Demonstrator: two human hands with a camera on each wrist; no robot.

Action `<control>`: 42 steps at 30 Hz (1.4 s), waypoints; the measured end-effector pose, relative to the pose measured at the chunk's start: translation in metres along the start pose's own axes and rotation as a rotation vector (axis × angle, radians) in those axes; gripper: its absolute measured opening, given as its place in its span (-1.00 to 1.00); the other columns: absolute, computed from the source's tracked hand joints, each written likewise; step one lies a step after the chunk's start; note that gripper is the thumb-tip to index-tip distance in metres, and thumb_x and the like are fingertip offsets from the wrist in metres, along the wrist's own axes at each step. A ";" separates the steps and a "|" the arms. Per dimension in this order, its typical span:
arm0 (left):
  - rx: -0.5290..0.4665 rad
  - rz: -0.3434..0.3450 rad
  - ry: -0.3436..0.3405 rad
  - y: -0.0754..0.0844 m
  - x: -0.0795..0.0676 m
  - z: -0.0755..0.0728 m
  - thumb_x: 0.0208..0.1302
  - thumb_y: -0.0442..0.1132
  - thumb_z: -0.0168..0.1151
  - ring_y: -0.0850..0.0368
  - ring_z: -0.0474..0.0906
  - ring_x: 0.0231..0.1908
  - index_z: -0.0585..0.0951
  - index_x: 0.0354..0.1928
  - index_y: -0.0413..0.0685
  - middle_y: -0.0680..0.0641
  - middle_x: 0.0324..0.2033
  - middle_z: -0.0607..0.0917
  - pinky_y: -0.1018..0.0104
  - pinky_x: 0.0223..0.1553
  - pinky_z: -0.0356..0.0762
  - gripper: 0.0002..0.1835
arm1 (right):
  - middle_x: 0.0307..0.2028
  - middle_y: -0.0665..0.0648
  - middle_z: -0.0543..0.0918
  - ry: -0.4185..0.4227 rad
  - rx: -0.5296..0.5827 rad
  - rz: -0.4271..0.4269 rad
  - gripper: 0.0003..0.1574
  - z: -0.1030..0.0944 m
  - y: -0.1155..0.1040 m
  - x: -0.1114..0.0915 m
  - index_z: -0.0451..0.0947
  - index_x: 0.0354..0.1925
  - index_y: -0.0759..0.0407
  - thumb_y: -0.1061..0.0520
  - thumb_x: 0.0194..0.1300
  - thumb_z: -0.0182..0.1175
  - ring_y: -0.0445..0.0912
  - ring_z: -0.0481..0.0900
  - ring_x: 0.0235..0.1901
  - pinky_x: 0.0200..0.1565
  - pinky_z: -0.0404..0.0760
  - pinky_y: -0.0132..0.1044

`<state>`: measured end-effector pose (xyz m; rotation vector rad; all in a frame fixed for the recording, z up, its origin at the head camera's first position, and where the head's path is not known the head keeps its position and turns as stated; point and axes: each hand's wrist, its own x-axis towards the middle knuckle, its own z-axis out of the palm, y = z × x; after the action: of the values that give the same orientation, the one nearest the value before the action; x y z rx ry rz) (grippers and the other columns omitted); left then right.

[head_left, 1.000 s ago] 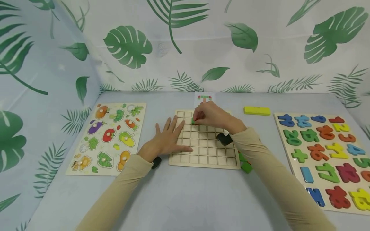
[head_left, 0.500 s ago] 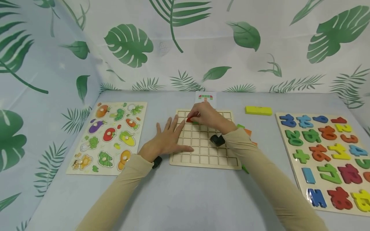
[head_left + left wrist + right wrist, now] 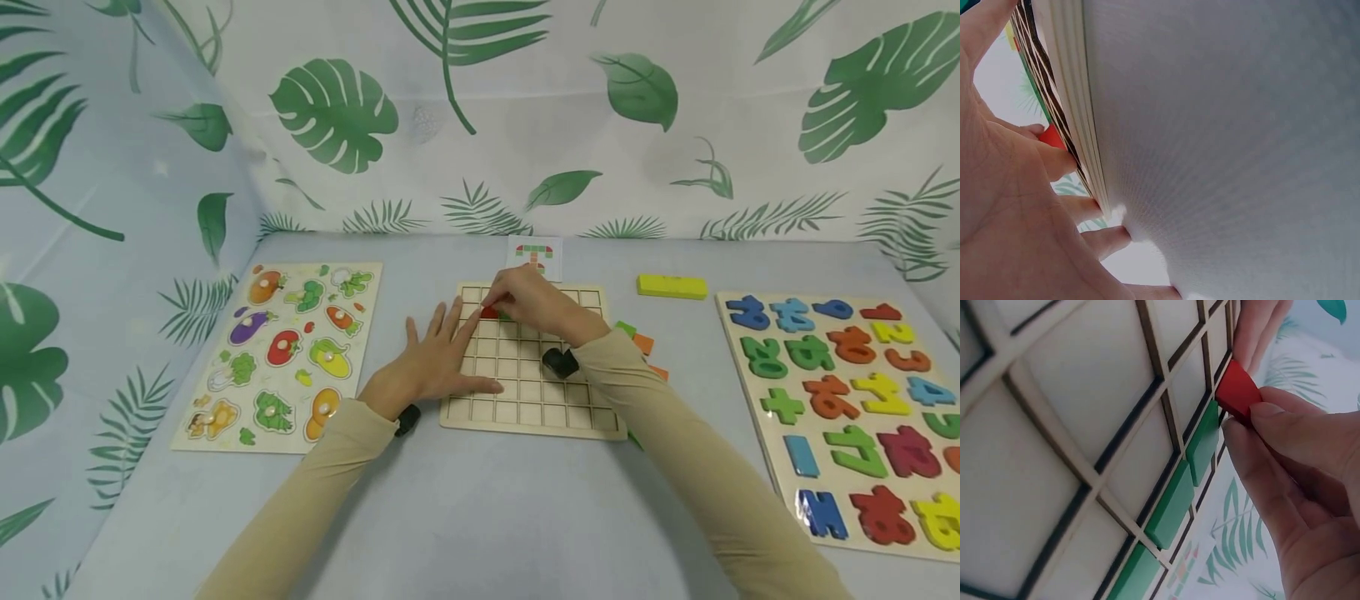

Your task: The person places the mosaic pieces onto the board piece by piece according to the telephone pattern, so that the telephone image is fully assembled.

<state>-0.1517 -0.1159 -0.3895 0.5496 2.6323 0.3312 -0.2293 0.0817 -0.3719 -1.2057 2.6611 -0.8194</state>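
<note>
A wooden grid board (image 3: 528, 392) lies in the middle of the table. My left hand (image 3: 431, 362) rests with spread fingers on its left side, thumb and fingertips over the cells. With thumb and fingers my right hand (image 3: 536, 300) pinches a red block with a curved edge (image 3: 1239, 392) at a cell in the board's upper left. Beside it in the right wrist view, green square blocks (image 3: 1170, 505) sit in a row of cells. In the head view the right hand covers most of that row. The left fingertips show close to the red block.
A pattern card (image 3: 546, 254) lies behind the board. Loose green and orange blocks (image 3: 642, 342) lie at its right, partly under the right forearm. A yellow block (image 3: 672, 287) sits farther back. A vegetable puzzle (image 3: 345, 292) is at left, a number puzzle (image 3: 776, 417) at right.
My right hand has moved slightly left along the upper row, bringing the red block to the cell left of the green ones. The left hand has stayed in place.
</note>
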 end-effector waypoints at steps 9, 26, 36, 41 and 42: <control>0.007 -0.003 -0.010 0.001 0.001 -0.002 0.30 0.55 0.12 -0.22 -0.55 0.62 -0.31 0.70 0.12 -0.17 0.63 -0.49 -0.56 0.42 -0.46 0.26 | -0.21 0.31 0.76 -0.042 -0.106 -0.034 -0.83 -0.001 -0.003 0.003 0.77 -0.12 0.47 0.45 0.39 0.28 0.15 0.74 -0.14 -0.04 0.72 -0.08; 0.007 0.010 0.002 0.004 -0.004 -0.002 0.32 0.52 0.14 -0.25 -0.52 0.62 -0.27 0.71 0.05 -0.20 0.64 -0.46 -0.57 0.41 -0.45 0.25 | -0.12 0.27 0.76 -0.061 -0.114 0.031 -0.81 0.001 -0.014 -0.007 0.78 -0.08 0.40 0.44 0.37 0.31 0.14 0.73 -0.03 0.09 0.68 -0.07; 0.008 0.010 0.015 0.002 -0.003 0.000 0.31 0.51 0.17 -0.27 -0.48 0.62 -0.24 0.71 0.05 -0.22 0.64 -0.44 -0.58 0.41 -0.43 0.25 | 0.18 0.34 0.63 -0.054 -0.075 0.043 -0.67 -0.011 -0.016 -0.043 0.70 0.12 0.38 0.34 0.43 0.30 0.24 0.58 0.21 0.23 0.56 0.11; 0.005 0.010 0.022 0.002 -0.002 0.001 0.30 0.49 0.19 -0.27 -0.47 0.62 -0.24 0.71 0.05 -0.22 0.64 -0.43 -0.56 0.42 -0.44 0.25 | 0.10 0.30 0.66 -0.050 -0.056 0.056 -0.69 -0.032 -0.009 -0.073 0.71 0.11 0.36 0.31 0.42 0.33 0.23 0.61 0.12 0.15 0.60 0.11; 0.002 0.011 0.023 0.002 -0.002 0.001 0.30 0.49 0.20 -0.26 -0.47 0.62 -0.24 0.71 0.05 -0.22 0.64 -0.43 -0.56 0.42 -0.44 0.25 | 0.08 0.29 0.66 -0.056 -0.057 0.069 -0.70 -0.037 -0.008 -0.079 0.71 0.09 0.35 0.30 0.42 0.33 0.22 0.62 0.11 0.14 0.60 0.11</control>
<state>-0.1485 -0.1146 -0.3889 0.5639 2.6529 0.3400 -0.1817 0.1508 -0.3463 -1.1247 2.6819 -0.6938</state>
